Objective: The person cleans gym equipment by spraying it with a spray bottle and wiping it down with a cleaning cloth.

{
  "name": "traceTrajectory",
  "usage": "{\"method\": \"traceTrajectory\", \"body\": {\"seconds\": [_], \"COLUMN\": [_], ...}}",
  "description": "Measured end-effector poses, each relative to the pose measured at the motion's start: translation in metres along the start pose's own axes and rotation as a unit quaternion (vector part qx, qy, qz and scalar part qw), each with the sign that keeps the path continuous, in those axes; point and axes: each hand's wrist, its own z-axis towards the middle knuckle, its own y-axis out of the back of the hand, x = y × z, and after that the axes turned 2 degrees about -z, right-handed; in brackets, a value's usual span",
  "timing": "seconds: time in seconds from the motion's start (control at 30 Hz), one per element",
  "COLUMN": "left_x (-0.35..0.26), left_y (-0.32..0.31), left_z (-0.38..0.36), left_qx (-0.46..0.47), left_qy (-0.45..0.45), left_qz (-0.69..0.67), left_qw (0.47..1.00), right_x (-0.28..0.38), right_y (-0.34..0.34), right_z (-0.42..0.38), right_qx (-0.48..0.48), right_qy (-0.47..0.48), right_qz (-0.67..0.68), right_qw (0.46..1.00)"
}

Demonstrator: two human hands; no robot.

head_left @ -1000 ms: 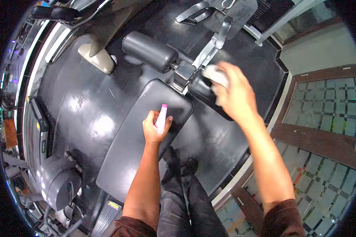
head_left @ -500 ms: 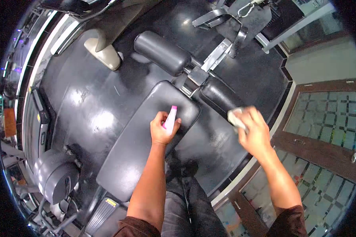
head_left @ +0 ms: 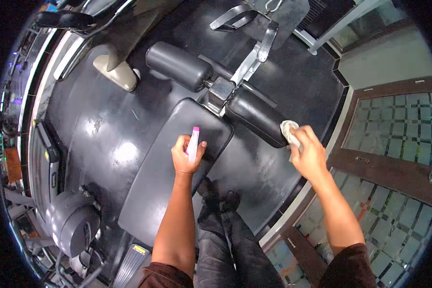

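My left hand point(head_left: 183, 156) is closed around a slim white bottle point(head_left: 193, 148) with a pink tip, held above the padded black bench seat point(head_left: 161, 168). In my right hand point(head_left: 309, 152) is a bunched white cloth point(head_left: 290, 129), at the outer end of the right black foam roller point(head_left: 257, 117). The cloth appears to touch the roller's end. A matching left roller point(head_left: 178, 65) sits across the metal post, away from both hands.
A grey metal frame with a strap handle point(head_left: 233, 18) rises beyond the rollers. Other gym machines, one with a round grey housing point(head_left: 74, 223), stand at the left. Wood-framed glass doors point(head_left: 393, 139) line the right. My legs point(head_left: 221, 245) are beside the bench.
The view has shifted, so the bench and rollers appear further left. My right hand has brought the cloth against the outer end of the right roller. The left hand still holds the bottle.
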Motion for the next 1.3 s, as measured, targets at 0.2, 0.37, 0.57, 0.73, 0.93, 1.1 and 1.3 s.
{"method": "traceTrajectory", "body": {"seconds": [0.2,0.37,0.57,0.73,0.93,1.1,1.3], "left_x": [0.002,0.000,0.002,0.001,0.004,-0.001,0.005], "left_y": [-0.006,-0.005,-0.003,-0.008,-0.013,-0.014,-0.014], "left_z": [-0.004,-0.003,0.000,-0.001,0.000,0.002,0.004], "left_qx": [0.004,0.008,0.003,0.021,0.016,0.006,0.007], "left_qy": [0.009,0.009,0.007,0.014,0.004,0.017,0.031], "left_qz": [-0.004,0.010,0.022,0.020,0.026,0.015,0.021], "left_qw": [1.000,1.000,1.000,0.999,1.000,1.000,0.999], "right_x": [0.057,0.048,-0.073,-0.049,0.044,-0.008,0.005], "right_y": [-0.028,-0.042,-0.003,-0.004,-0.037,-0.017,0.009], "right_z": [0.095,0.066,-0.025,0.037,0.104,0.060,0.087], "right_qx": [-0.118,-0.040,0.224,0.031,-0.007,0.050,0.105], "right_qy": [0.087,0.096,-0.218,-0.236,0.026,-0.100,-0.047], "right_qz": [0.164,0.028,-0.057,0.290,0.087,0.040,-0.018], "right_qw": [0.976,0.994,0.948,0.927,0.996,0.993,0.993]}}
